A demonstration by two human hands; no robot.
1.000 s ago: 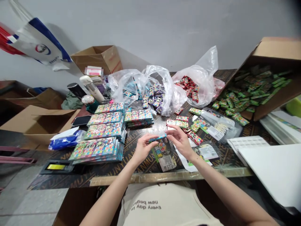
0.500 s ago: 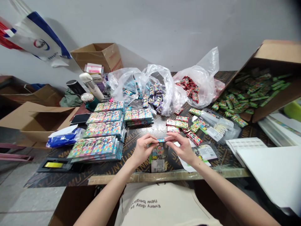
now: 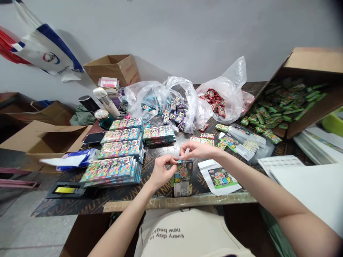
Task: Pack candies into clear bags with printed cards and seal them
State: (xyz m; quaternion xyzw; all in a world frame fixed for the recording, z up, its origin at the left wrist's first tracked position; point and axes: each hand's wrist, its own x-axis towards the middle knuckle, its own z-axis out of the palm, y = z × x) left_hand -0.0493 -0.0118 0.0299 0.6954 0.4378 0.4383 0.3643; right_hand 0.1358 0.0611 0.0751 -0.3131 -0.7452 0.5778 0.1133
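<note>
In front of me a dark printed pouch [image 3: 183,178] with colourful lettering stands upright near the table's front edge. My left hand [image 3: 163,170] pinches its upper left corner between thumb and fingers. My right hand [image 3: 197,150] reaches across from the right, its fingertips pressed together at the pouch's top edge, close to my left fingertips. A bit of blue shows at the top of the pouch, mostly covered by my fingers. To the right, beneath my right forearm, another printed pouch [image 3: 221,177] lies on white paper. Several red candy packets [image 3: 206,138] lie just behind my right wrist.
Stacks of multicoloured packs [image 3: 119,148] stand on the left. Behind are plastic bags with purple packets [image 3: 178,110] and red packets [image 3: 215,101]. A tilted carton [image 3: 311,59] of green packets stands right, near a white board [image 3: 311,192]. A tape dispenser [image 3: 65,190] sits front left.
My right hand has moved left and up to the pouch's top edge, beside my left hand. The blue packet held between both hands earlier is now mostly hidden at the pouch's top.
</note>
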